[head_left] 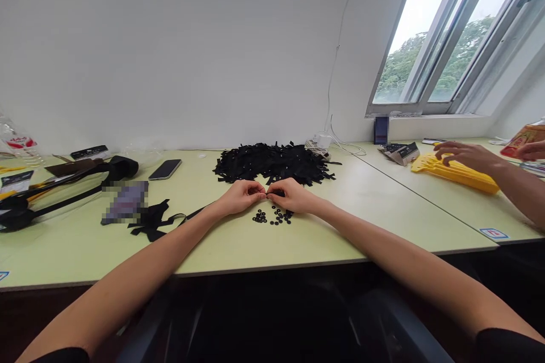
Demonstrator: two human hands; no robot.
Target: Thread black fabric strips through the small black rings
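My left hand point(242, 197) and my right hand point(293, 195) meet fingertip to fingertip just above the table, both closed in a pinch. Something small and dark shows where the fingertips come together, too small to make out. Right below them lie several small black rings point(272, 222), like washers, scattered in a loose group. Behind both hands spreads a wide heap of short black fabric strips point(268, 161) with small pale dots on it. Beside my left forearm are more black fabric pieces point(153, 218), and a thin black strap runs behind that wrist.
Left on the pale green table point(238, 249) lie a phone point(165, 169), a blurred-out packet point(126, 202), black straps point(68, 201) and a clear bottle point(21, 144). At right, another person's hand point(466, 156) is over yellow pieces point(455, 173). A white cable point(334, 79) hangs down the wall.
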